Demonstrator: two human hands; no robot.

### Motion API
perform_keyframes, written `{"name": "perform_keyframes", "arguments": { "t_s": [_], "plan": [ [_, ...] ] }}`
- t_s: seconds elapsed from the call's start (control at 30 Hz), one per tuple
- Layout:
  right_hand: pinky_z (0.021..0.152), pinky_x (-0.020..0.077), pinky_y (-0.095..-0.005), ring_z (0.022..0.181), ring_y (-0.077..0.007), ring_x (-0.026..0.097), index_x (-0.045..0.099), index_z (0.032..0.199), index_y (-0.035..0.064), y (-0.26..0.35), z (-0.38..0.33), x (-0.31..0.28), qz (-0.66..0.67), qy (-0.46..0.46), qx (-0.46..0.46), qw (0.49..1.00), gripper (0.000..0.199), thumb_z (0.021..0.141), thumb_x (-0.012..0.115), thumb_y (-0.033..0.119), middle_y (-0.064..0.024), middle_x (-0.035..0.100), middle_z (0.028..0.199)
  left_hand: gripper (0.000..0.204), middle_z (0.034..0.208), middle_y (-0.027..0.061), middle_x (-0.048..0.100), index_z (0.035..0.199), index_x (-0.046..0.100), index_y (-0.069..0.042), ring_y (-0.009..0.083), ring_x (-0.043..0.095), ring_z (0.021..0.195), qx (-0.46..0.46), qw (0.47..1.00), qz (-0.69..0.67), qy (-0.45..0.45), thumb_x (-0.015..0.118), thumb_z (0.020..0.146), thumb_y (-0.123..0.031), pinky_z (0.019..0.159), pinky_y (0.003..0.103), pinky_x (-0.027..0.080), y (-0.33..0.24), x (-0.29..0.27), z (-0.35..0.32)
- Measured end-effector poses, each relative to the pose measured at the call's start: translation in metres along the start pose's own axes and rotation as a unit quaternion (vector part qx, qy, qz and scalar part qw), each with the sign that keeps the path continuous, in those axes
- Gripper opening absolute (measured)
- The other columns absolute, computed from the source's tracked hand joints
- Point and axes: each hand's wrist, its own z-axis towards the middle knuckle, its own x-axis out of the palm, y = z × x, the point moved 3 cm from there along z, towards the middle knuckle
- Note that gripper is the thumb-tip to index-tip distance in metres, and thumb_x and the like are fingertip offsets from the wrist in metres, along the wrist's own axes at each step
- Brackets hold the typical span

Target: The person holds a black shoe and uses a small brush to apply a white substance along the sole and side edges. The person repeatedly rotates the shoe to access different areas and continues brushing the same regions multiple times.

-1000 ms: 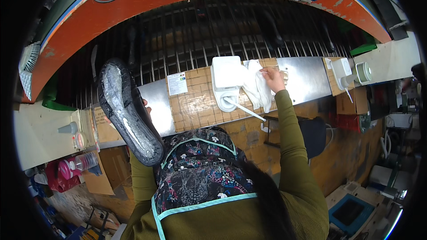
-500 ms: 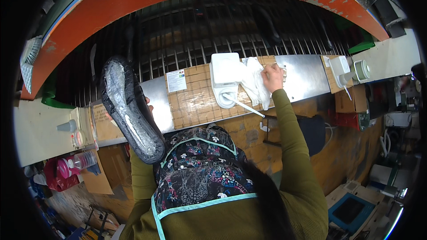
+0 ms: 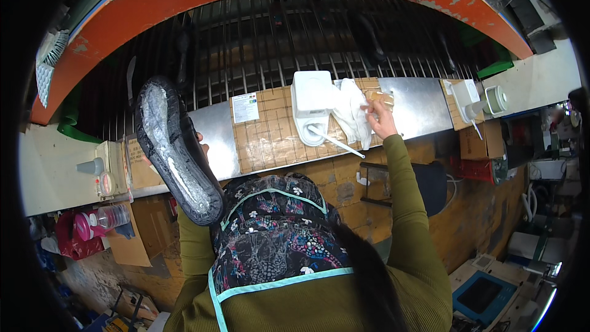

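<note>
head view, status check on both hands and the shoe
Left hand grips black shoe, sole up, raised over the bench edge. Right hand on white cloth beside white glue pot. Brush rests in pot, nothing blocking.

We see an orange arch (image 3: 184, 0) over a dark rack (image 3: 276, 37), a steel-topped bench (image 3: 418, 101) — cardboard boxes (image 3: 132, 240) below, cluttered floor.

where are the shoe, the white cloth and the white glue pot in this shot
shoe (image 3: 178, 154), head view, middle of the glue-coated sole
white cloth (image 3: 353, 110), head view, centre of the bunched fabric
white glue pot (image 3: 311, 101), head view, its flat top
</note>
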Motion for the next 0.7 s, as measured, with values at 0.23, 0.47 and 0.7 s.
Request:
{"name": "perform_keyframes", "arguments": {
  "t_s": [0.23, 0.47, 0.7],
  "plan": [
    [0.115, 0.0202, -0.0466, 0.131, -0.0362, 0.041, 0.060, 0.093, 0.0065, 0.015, -0.011, -0.005, -0.034, -0.144, -0.064, 0.987, 0.014, 0.080, 0.063, 0.008, -0.0167, 0.052, 0.135, 0.028, 0.069, 0.0038, 0.048, 0.116, 0.045, 0.008, 0.0104, 0.045, 0.058, -0.012, 0.999, 0.020, -0.036, 0.041, 0.102, -0.016, 0.071, 0.023, 0.044, 0.003, 0.024, -0.004],
    [0.090, 0.0364, -0.0428, 0.105, -0.0293, 0.051, 0.060, 0.085, 0.0076, 0.037, -0.024, -0.006, -0.112, -0.209, -0.059, 0.970, 0.010, 0.081, 0.067, 0.011, -0.0101, 0.059, 0.103, 0.115, 0.117, 0.0372, 0.042, 0.135, 0.029, 0.010, 0.0356, 0.053, 0.087, -0.013, 0.954, -0.252, 0.160, 0.052, 0.071, -0.083, 0.059, 0.040, 0.055, 0.010, 0.020, 0.002],
    [0.101, 0.0320, -0.0398, 0.122, -0.0316, 0.047, 0.048, 0.124, 0.0024, -0.038, -0.010, 0.009, 0.162, -0.026, 0.137, 0.977, 0.039, 0.092, 0.053, 0.024, -0.0155, 0.054, 0.129, 0.116, 0.118, 0.0389, 0.041, 0.138, 0.026, 0.009, 0.0397, 0.053, 0.090, -0.091, 0.943, -0.303, 0.105, 0.051, 0.071, -0.083, 0.063, 0.043, 0.056, 0.006, 0.015, -0.009]
  ]
}}
